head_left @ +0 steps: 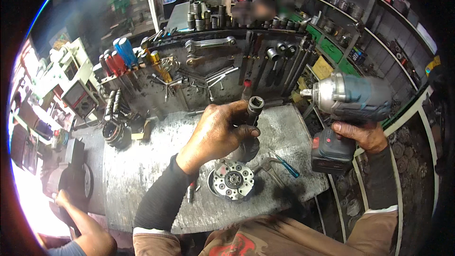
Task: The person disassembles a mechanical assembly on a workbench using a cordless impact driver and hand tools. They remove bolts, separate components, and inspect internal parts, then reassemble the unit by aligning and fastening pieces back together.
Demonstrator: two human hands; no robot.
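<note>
head view: clutching a dark socket (256, 106) in the left hand (213, 130), curled firmly around it above the worktop (142, 175), square opening turned upward. holding up a blue-grey impact wrench (355, 97) in the right hand (364, 136), closed around the grip just above a black battery (333, 152), out by the worktop's right edge. aiming the bare drive tip leftward, well apart from the socket. unable to tell about the trigger.

now down below the left hand: spotting a round metal part (233, 180), bolted face up, lying between the worktop's middle and front edge. to the right of that, catching a blue-handled tool (288, 167) angled toward the right edge.

further out: seeing a dark container (115, 133) at the back left corner, a large wrench (211, 43) beyond the back edge, and a co-worker's arm (92, 230) past the left edge.

careful here! possibly dropping the socket onto that metal face through slipping from a smudged grip; possibly nipping the left hand by squeezing the trigger too close to it; possibly losing the impact wrench past the right edge from one-handed tiring.
</note>
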